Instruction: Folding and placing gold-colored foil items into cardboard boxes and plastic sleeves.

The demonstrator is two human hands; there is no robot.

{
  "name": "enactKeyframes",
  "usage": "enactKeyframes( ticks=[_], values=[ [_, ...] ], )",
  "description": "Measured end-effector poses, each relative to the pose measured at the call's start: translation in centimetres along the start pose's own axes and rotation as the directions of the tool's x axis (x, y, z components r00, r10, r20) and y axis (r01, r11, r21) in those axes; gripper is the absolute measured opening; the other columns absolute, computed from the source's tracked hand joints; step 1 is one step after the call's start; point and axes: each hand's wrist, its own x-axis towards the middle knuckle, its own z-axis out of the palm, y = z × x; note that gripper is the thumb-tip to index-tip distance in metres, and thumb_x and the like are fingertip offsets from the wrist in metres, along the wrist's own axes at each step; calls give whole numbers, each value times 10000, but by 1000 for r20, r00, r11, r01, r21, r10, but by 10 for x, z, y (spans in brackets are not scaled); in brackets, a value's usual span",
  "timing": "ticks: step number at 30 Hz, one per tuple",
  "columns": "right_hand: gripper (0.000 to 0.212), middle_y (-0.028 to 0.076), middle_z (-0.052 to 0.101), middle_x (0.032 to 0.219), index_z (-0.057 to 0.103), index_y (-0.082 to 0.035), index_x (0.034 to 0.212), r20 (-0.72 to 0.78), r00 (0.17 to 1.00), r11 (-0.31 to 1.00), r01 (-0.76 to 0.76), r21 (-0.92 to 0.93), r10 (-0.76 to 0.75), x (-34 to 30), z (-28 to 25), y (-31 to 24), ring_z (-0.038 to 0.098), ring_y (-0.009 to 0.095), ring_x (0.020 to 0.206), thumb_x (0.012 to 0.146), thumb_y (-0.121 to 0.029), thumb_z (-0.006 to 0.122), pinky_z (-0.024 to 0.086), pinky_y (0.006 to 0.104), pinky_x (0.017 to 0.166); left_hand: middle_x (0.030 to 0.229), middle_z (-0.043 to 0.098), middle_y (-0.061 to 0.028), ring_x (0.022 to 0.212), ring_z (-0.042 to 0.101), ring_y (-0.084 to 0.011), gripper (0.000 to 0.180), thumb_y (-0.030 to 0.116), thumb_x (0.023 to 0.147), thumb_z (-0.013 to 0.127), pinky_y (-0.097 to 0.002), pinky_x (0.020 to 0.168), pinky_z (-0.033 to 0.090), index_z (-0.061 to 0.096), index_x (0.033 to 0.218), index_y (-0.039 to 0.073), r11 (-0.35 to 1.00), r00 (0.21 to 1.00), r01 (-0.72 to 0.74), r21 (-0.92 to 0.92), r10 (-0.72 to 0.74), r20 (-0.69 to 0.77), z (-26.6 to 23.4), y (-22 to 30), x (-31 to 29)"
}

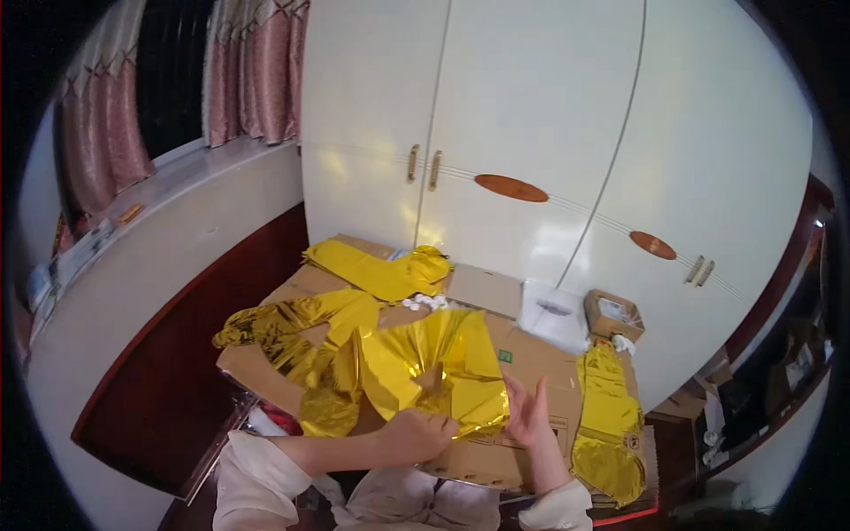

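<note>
A flat, crinkled gold foil balloon (474, 350) is held up in front of me, and light shows on its creases. My left hand (421, 435) is closed on its lower edge, with the knuckles up. At the balloon's right edge is my right hand (529, 414), its thumb raised apart and its fingers partly hidden by the foil, touching it. Left of the held one, another crumpled gold foil balloon (328, 310) lies on the cardboard, and the two overlap. Whether they are joined, I cannot tell.
Flattened cardboard (540, 367) covers the table. More gold foil balloons (376, 273) lie at the back, near small white pieces (425, 303). Others (606, 425) lie along the right edge. A clear plastic bag (551, 311) and a small open box (613, 314) stand before the white wardrobe (531, 115).
</note>
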Motion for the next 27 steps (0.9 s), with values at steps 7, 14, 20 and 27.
enactKeyframes(
  ticks=[7, 14, 20, 27],
  values=[
    [363, 58, 656, 1109, 526, -50, 1268, -352, 933, 909, -81, -409, -75, -76, -29, 6, 642, 130, 914, 932, -139, 630, 528, 279, 786, 864, 641, -123, 719, 654, -284, 357, 333, 865, 609, -348, 578, 521, 587, 1040, 22, 933, 959, 41, -358, 63, 275, 32, 25, 28],
    [416, 62, 660, 1100, 514, 15, 1279, -352, 805, 441, -127, -889, -477, -73, -94, -10, 622, 106, 907, 892, -54, 651, 495, 244, 758, 1492, 384, -153, 1383, 333, -397, 692, 595, 893, 535, -591, 1087, 290, 446, 1415, 149, 929, 844, 113, -352, 97, 527, 86, -51, 33],
    [574, 205, 624, 1201, 523, -36, 1311, -193, 761, -229, -410, -883, -620, -82, -68, -31, 632, 377, 987, 811, -229, 731, 506, 427, 873, 1602, 188, -98, 1449, 154, -450, 784, 661, 897, 465, -696, 1110, 129, 229, 1537, 273, 960, 728, 258, -108, -119, 675, 108, -80, 1],
    [649, 182, 549, 1322, 505, -78, 1362, 33, 809, -501, -331, -800, -587, -159, -87, -66, 492, 388, 1222, 809, -335, 727, 368, 506, 1029, 1608, 176, -88, 1466, 101, -431, 823, 700, 897, 412, -696, 1114, 108, 212, 1543, 231, 956, 722, 270, -113, -123, 681, 118, -83, 4]
  ],
)
